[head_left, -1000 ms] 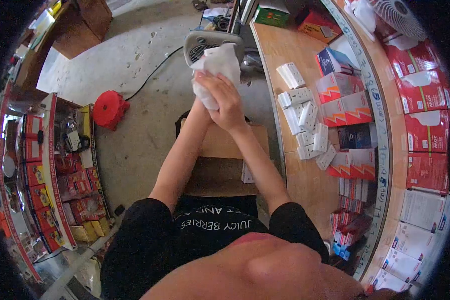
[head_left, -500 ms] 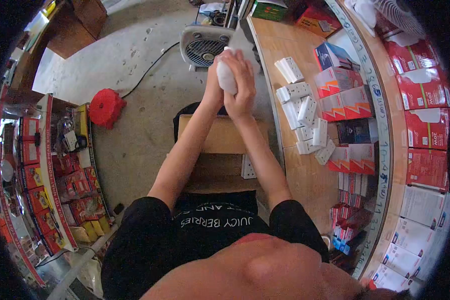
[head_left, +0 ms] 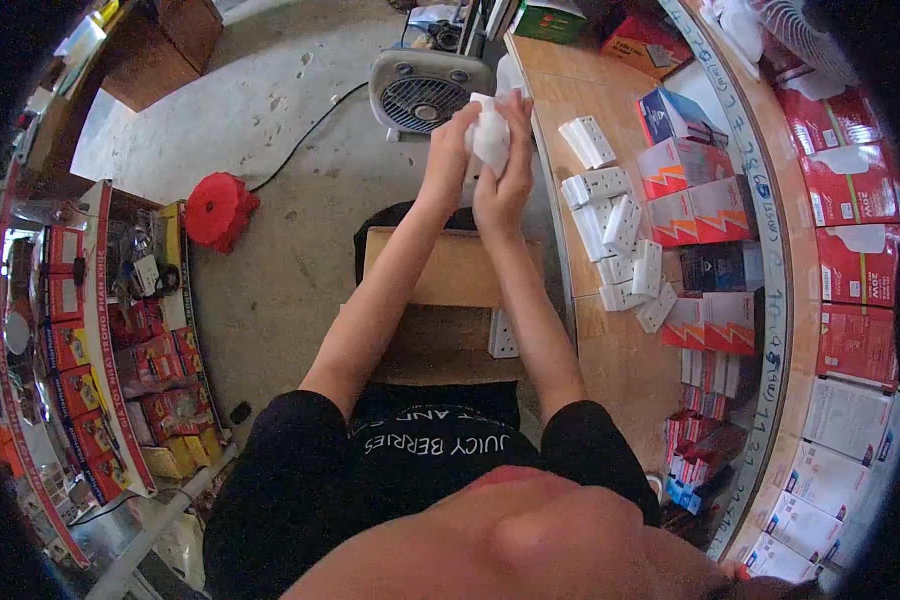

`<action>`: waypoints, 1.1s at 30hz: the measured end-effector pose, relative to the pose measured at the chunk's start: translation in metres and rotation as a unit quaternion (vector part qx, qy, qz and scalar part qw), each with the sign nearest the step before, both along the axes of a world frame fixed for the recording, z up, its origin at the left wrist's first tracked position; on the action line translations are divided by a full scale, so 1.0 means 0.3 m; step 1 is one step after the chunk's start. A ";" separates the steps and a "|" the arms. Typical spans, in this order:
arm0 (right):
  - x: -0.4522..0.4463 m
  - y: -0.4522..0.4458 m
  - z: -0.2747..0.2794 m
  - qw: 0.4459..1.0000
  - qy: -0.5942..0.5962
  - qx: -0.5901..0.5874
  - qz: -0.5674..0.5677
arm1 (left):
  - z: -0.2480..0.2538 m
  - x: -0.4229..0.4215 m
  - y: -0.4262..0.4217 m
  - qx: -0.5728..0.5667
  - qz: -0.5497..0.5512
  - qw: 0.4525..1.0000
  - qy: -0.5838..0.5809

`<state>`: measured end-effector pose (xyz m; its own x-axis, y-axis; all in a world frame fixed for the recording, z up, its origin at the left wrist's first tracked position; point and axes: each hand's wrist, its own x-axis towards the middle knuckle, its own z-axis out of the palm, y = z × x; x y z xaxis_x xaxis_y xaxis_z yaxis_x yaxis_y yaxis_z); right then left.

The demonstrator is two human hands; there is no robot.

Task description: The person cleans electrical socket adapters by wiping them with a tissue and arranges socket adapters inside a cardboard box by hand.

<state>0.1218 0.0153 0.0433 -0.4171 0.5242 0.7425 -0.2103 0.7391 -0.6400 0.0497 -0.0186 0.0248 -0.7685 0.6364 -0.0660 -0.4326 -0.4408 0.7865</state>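
Observation:
My left hand and my right hand are together out in front of me, above the far end of an open cardboard box. A soft white cloth is bunched between them, with the right hand's fingers and palm closed over it. My left hand grips a white piece, seemingly a power strip, whose end sticks out above the cloth. Most of that strip is hidden. Another white power strip lies inside the box at its right side.
Several white power strips lie piled on the wooden counter at right, beside orange-and-grey boxes. A grey fan stands ahead on the floor. A red round object and a goods shelf are at left.
Both hands have moved slightly right and nearer in view, with the cloth and white piece still between them. The whole view has shifted a little. The piled strips stay put.

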 end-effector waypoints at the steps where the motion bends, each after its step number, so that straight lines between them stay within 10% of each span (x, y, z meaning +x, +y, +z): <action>1: -0.005 0.000 -0.005 1.000 0.007 0.022 -0.011 | -0.005 0.004 0.006 -0.002 0.004 1.000 0.006; 6: -0.013 -0.047 -0.035 0.996 -0.050 0.067 0.018 | -0.200 -0.093 0.043 0.024 0.057 0.993 0.103; 7: -0.016 -0.060 -0.039 0.993 -0.059 0.070 0.069 | -0.230 -0.092 0.041 0.227 0.000 0.974 0.013; 10: -0.020 -0.079 -0.030 0.985 -0.068 0.094 0.128 | -0.200 -0.033 0.069 0.345 0.113 0.893 -0.265; 15: -0.023 -0.029 -0.018 0.991 -0.072 0.062 0.092 | -0.141 -0.052 0.014 0.049 0.061 0.995 0.058; 19: -0.017 0.031 -0.029 0.997 -0.028 -0.059 0.034 | -0.076 0.013 0.025 -0.039 0.027 0.996 0.077; 26: -0.008 -0.024 -0.069 0.993 -0.085 -0.063 0.057 | -0.144 -0.007 0.019 -0.023 0.034 0.999 0.021; 27: -0.009 -0.045 -0.077 0.994 -0.088 -0.020 0.054 | -0.390 -0.087 0.124 0.079 0.041 0.996 0.016; 30: -0.018 -0.075 -0.047 0.986 -0.097 0.000 0.133 | -0.408 -0.079 0.135 0.183 0.088 0.975 -0.094; 31: -0.019 -0.077 -0.036 0.986 -0.100 0.002 0.134 | -0.411 -0.093 0.120 0.099 0.097 0.985 0.098; 33: -0.032 -0.052 -0.056 0.990 -0.104 0.003 0.099 | -0.313 -0.089 0.058 0.079 0.087 0.993 0.020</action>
